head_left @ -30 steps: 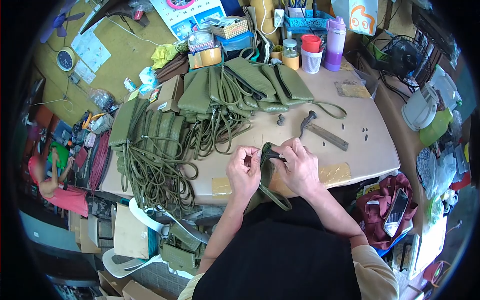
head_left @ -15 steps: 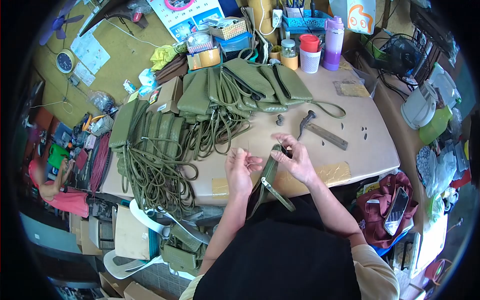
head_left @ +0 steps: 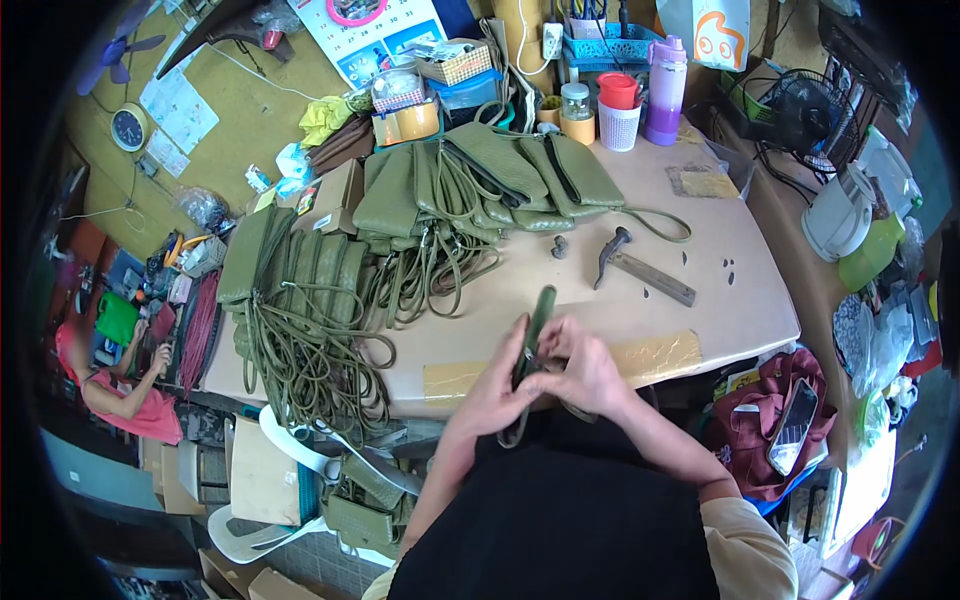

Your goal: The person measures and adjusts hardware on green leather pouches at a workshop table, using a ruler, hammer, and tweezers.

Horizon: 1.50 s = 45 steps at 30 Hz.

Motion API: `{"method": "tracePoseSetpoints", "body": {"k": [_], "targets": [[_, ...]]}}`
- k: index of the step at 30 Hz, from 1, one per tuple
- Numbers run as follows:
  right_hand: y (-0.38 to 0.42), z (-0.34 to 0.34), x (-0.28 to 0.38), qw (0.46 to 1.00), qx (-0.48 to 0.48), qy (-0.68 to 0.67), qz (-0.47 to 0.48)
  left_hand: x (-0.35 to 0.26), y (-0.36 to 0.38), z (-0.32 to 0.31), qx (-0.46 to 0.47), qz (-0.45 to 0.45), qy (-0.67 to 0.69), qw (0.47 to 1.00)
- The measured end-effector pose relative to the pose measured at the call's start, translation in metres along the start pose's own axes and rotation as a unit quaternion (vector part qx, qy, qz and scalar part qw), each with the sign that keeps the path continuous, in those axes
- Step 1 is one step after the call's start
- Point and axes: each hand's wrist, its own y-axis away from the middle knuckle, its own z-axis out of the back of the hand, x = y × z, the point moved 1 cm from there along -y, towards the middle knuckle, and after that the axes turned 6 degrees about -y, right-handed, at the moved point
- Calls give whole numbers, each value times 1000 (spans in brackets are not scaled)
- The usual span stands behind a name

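An olive-green pouch (head_left: 541, 312) is held upright, edge-on, above the table's front edge, close to my black apron. My left hand (head_left: 492, 392) is closed around its near side. On the other side, my right hand (head_left: 588, 372) has curled fingers and its thumb against the pouch near the metal fitting; the exact grip is partly hidden. Beyond the hands lies a hammer (head_left: 640, 268) with a wooden handle, beside a small dark lump (head_left: 559, 246). Olive pouches (head_left: 480, 185) are piled at the back, and more pouches (head_left: 320, 262) with tangled straps (head_left: 315, 350) lie to the left.
Brown tape (head_left: 650, 352) covers part of the table's front edge. A purple bottle (head_left: 665, 95) and a red-lidded cup (head_left: 620, 120) stand at the back. A maroon bag (head_left: 745, 440) with a phone (head_left: 793, 425) sits at right. Another person (head_left: 125, 395) is at far left.
My left hand has moved from beside the pouch onto it. My right hand has shifted lower and nearer my body, and the pouch has turned more upright.
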Motion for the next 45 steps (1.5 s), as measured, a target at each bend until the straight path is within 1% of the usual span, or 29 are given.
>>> {"method": "tracePoseSetpoints", "body": {"k": [1, 2, 4, 6, 8, 9, 11, 12, 14, 16, 18, 19, 21, 22, 24, 25, 26, 28, 29, 31, 33, 36, 37, 38, 41, 42, 43, 44, 45], "targets": [[6, 2, 12, 996, 30, 70, -41, 3, 3, -7, -6, -15, -48, 999], [7, 5, 10, 996, 29, 72, -42, -3, 4, -12, -11, -30, -94, 995], [8, 13, 6, 996, 57, 11, -74, 3, 8, -19, -8, -42, -89, 995], [10, 18, 8, 996, 40, 37, -65, 5, 7, -18, -5, -54, -86, 995], [11, 23, 12, 995, 31, 94, 25, 4, 6, -11, 0, -67, -94, 993], [12, 25, 15, 995, 30, 94, 25, 3, 6, -9, 1, -68, -94, 993], [13, 28, 23, 963, 40, 243, 112, 3, 5, -7, -23, -46, -149, 987], [10, 30, 20, 963, 38, 243, 111, 3, 6, -8, -21, -46, -149, 987], [0, 39, 8, 922, -45, 338, 183, 3, 11, -12, -63, 37, -192, 979], [-23, 65, -1, 915, -115, 366, 125, -12, 19, -17, -90, 37, -215, 972], [-31, 65, 3, 922, -113, 352, 112, -18, 24, -16, -31, 97, -279, 955], [-35, 61, 3, 932, -86, 327, 132, -19, 22, -16, -31, 98, -279, 955], [-41, 56, 0, 957, -45, 242, 155, -24, 13, -11, -127, 16, -263, 956], [-41, 50, 1, 958, -41, 239, 155, -25, 5, -7, -130, 20, -262, 956], [-37, 36, 11, 943, -152, 253, 152, -26, -13, 3, -114, 28, -199, 973], [-31, 30, 11, 961, -153, 219, 73, -25, -15, 5, -117, 28, -200, 972], [-24, 27, 9, 960, -153, 220, 77, -25, -18, 8, -107, 19, -201, 974], [-10, 22, -5, 972, -90, 214, -28, -21, -21, 10, -96, 9, -200, 975], [-11, 18, -12, 981, -82, 174, -31, -17, -21, 11, -103, -26, -208, 972], [-13, 15, -19, 986, -96, 134, -16, -16, -21, 10, -105, -60, -216, 969], [-19, 11, -13, 993, -98, 62, -14, -15, -20, 11, -126, 23, -258, 958], [-27, 11, -15, 992, -82, 96, -28, -19, -25, 20, -120, 25, -270, 955], [-26, 10, -20, 989, -113, 91, 16, -19, -23, 21, -140, 5, -298, 944], [-29, 10, -25, 989, -111, 92, 18, -25, -22, 23, -142, 4, -298, 944], [-30, 10, -26, 988, -97, 93, 80, -39, -16, 25, -90, 48, -351, 931], [-30, 11, -26, 988, -96, 93, 77, -34, -15, 25, -98, 18, -361, 927], [-31, 10, -26, 995, -60, 39, 74, -31, -14, 26, -105, -12, -371, 923], [-31, 10, -27, 997, -25, -16, 70, -30, -12, 28, -104, -10, -370, 923], [-32, 14, -26, 997, -24, -16, 69, -29, -11, 31, -96, -11, -316, 944]]}}
